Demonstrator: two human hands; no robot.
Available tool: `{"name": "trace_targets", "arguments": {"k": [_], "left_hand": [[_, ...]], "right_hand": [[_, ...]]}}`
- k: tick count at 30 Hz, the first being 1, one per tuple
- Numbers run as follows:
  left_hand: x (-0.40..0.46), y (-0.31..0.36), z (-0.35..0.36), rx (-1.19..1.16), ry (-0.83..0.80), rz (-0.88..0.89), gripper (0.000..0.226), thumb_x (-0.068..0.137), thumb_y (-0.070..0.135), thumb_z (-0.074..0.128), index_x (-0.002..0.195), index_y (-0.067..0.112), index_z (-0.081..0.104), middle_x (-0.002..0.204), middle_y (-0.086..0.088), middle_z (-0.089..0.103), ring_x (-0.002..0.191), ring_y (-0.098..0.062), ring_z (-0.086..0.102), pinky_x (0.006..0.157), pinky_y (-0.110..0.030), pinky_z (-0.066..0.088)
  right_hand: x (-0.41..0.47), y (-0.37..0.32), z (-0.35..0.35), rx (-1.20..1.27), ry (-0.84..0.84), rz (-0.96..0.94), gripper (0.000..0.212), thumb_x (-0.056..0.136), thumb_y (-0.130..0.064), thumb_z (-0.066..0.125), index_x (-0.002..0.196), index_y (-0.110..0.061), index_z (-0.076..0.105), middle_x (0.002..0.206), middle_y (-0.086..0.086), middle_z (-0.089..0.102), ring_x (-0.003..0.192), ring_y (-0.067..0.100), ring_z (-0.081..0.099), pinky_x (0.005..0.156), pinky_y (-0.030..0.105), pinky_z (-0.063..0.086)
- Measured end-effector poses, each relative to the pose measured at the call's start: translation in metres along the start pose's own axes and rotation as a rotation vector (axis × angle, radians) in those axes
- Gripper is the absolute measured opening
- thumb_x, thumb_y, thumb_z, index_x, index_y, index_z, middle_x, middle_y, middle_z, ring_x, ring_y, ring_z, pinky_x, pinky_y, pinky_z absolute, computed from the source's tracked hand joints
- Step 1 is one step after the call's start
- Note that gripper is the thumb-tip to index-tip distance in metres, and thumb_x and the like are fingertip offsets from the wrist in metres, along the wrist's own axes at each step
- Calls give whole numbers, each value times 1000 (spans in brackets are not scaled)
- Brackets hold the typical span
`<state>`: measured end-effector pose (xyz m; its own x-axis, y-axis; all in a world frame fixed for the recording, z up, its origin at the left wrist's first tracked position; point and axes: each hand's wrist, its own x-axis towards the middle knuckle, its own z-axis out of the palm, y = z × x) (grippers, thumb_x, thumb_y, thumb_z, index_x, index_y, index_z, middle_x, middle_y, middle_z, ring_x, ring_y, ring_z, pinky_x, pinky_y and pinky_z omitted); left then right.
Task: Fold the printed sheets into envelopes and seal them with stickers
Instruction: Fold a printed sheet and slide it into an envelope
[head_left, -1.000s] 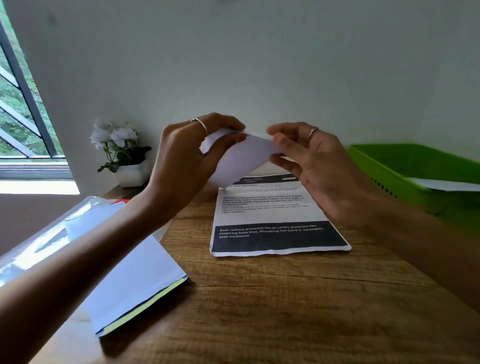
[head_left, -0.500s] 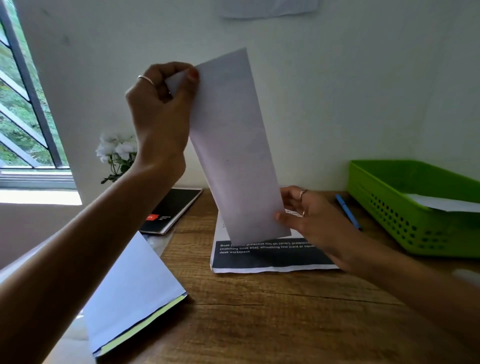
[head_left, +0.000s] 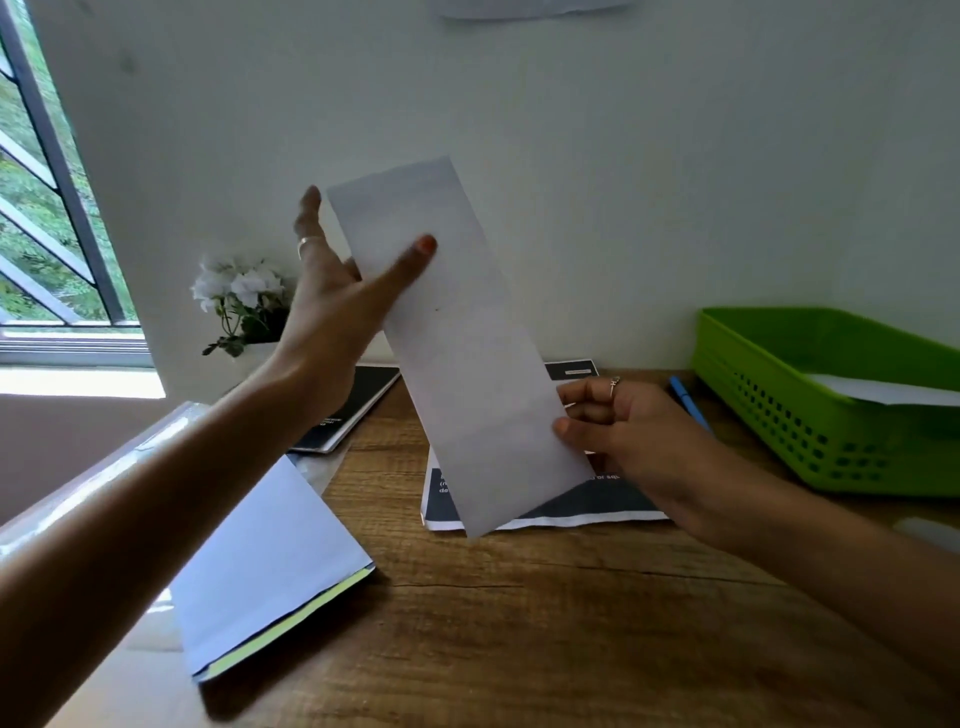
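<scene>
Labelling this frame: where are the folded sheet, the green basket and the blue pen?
folded sheet (head_left: 457, 343), head view, middle of its face
green basket (head_left: 810, 431), head view, perforated front wall
blue pen (head_left: 688, 402), head view, its barrel

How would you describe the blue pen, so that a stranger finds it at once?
Start at the green basket on the right of the wooden desk. Just left of it, beyond the right hand, lies the blue pen: the only slim blue thing there.
</scene>
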<state>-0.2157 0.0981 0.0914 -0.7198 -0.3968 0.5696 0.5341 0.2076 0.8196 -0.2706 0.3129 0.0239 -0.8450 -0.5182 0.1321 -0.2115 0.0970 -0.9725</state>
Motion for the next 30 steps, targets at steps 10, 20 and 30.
{"name": "trace_targets", "arguments": {"k": [10, 20, 30], "left_hand": [[-62, -42, -7, 474, -491, -240, 83, 60, 43, 74, 135, 47, 38, 126, 15, 53, 110, -2, 57, 95, -29, 50], [-63, -69, -17, 878, -598, -263, 83, 65, 82, 49, 139, 52, 26, 122, 6, 60, 111, -11, 56, 97, -25, 41], [-75, -71, -6, 1230, -668, -224, 81, 68, 79, 26, 142, 52, 14, 141, -8, 41, 130, -28, 35, 107, -43, 32]], "right_hand": [[-7, 11, -5, 116, -20, 137, 23, 88, -1, 58, 101, -18, 65, 93, 6, 75, 94, 19, 69, 89, 34, 52], [-19, 24, -10, -268, 9, 63, 37, 82, -1, 67, 111, -24, 66, 101, -3, 68, 95, 9, 65, 93, 24, 49], [-30, 26, -13, -588, 11, -91, 26, 89, -14, 62, 109, -29, 68, 100, -21, 57, 96, -5, 51, 77, 0, 33]]}}
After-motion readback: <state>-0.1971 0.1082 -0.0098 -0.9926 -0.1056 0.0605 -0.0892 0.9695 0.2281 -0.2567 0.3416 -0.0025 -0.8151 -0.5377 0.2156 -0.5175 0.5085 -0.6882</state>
